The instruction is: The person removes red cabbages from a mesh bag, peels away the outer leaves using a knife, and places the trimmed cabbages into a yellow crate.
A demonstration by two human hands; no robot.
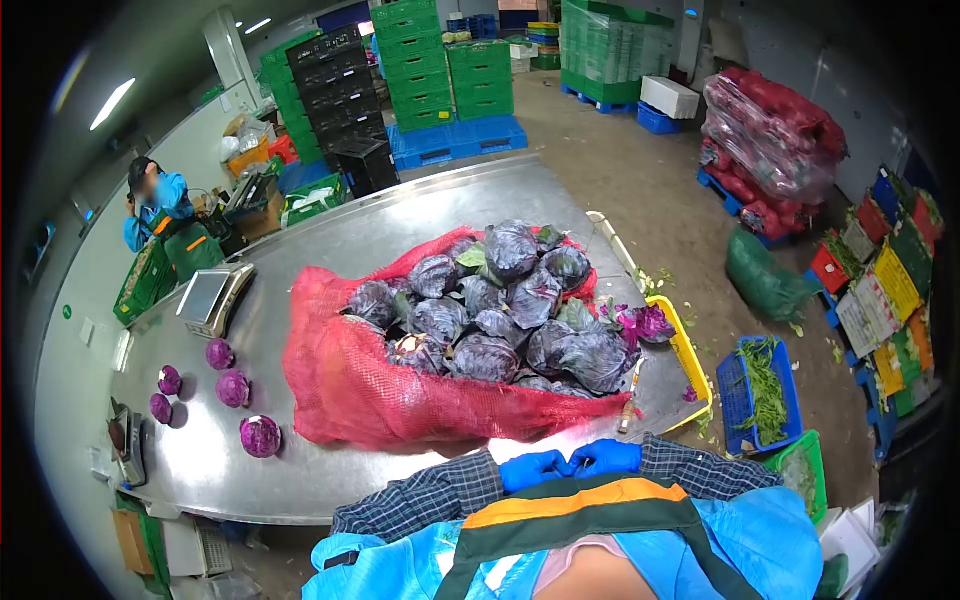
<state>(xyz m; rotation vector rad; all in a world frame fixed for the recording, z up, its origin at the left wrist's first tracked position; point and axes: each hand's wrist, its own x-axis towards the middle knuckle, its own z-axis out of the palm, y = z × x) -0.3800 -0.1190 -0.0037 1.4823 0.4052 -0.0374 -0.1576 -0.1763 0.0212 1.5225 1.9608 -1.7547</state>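
Note:
My left hand (535, 470) and my right hand (605, 458), both in blue gloves, meet in front of my chest at the table's near edge. Their fingers are curled in and touch each other; anything between them is hidden. Beyond them a red mesh sack (350, 385) lies open on the metal table (210, 455), with a heap of red cabbages (485, 357) in it. A narrow knife (630, 405) lies at the sack's right end, close to my right hand. Trimmed purple cabbages (261, 436) stand apart on the left.
A scale (214, 300) sits on the table's far left. At the right edge are a yellow crate (685, 350) and, on the floor, a blue basket (735, 400) of greens. Green crates (415, 70) are stacked behind. Another person (160, 205) is at the left.

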